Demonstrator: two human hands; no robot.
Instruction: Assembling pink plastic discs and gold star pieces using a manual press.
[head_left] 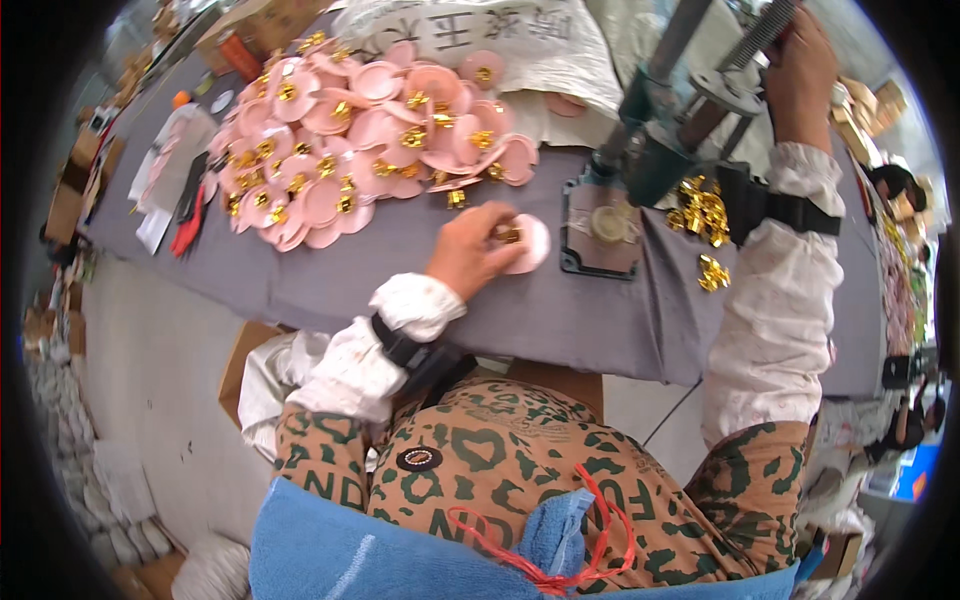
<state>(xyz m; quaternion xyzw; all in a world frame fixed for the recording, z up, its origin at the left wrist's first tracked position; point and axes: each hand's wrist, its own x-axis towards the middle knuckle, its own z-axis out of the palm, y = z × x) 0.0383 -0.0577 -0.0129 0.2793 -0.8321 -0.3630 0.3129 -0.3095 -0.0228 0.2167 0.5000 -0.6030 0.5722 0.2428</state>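
Table (330,270): grey, draped with cloth.
Sack (480,40): white, printed, behind pink heap.
Heap (350,140): pink discs with gold clips.
Press (650,150): green, blocked far edge.
Right hand (800,70): gripped press lever.
Left hand (475,250): pinched pink disc (530,245) beside press base.
Clips (700,215): loose gold pile.

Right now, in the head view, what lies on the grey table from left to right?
Red tool → pile of pink discs → left hand on one pink disc → press base → gold clips.
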